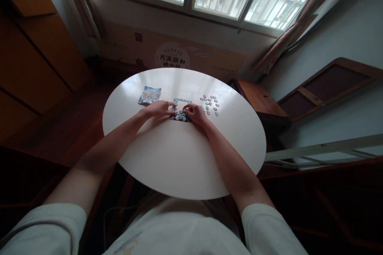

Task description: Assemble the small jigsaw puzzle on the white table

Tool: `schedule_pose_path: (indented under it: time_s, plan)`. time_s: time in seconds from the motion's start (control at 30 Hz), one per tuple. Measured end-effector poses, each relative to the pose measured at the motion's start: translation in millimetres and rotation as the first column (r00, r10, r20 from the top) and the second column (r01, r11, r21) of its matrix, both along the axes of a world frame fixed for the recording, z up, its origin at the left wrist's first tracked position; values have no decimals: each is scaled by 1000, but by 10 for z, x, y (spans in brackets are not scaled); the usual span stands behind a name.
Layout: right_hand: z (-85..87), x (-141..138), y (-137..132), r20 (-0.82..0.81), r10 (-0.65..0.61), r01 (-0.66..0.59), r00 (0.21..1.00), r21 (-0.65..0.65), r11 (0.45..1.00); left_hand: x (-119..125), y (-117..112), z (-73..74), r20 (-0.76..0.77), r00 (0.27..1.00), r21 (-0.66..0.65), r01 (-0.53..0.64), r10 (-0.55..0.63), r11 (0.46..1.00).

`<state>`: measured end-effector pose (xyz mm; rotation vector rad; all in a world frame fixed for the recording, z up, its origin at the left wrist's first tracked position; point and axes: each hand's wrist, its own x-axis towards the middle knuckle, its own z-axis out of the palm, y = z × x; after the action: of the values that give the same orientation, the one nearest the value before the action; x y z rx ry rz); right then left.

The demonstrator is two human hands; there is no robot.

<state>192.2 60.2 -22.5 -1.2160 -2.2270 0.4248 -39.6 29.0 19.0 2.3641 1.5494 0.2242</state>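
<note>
A partly assembled jigsaw puzzle point(181, 108) with a blue border lies near the middle of the round white table point(179, 159). My left hand point(160, 108) rests on its left edge, fingers curled and pressing down. On the puzzle's right side, my right hand point(196, 112) has its fingers bent and pinched together near the frame; whether a piece is held is too small to see. Several loose puzzle pieces point(210, 104) lie scattered just right of my right hand. A colourful picture card point(149, 95) sits left of my left hand.
A window with bars and curtains runs along the far wall. A printed cardboard box point(172, 56) stands below it. A wooden stool point(257, 99) and a leaning wooden frame point(329, 85) are to the right; wooden cabinets point(32, 48) stand at the left.
</note>
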Motion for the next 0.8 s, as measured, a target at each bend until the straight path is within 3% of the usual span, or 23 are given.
schedule_pose_path:
  time_s: [0.8]
  plan:
    - [17, -1, -14, 13, -16, 16, 1000, -10, 1000, 12, -10, 21, -15, 1000, 0, 10, -10, 1000]
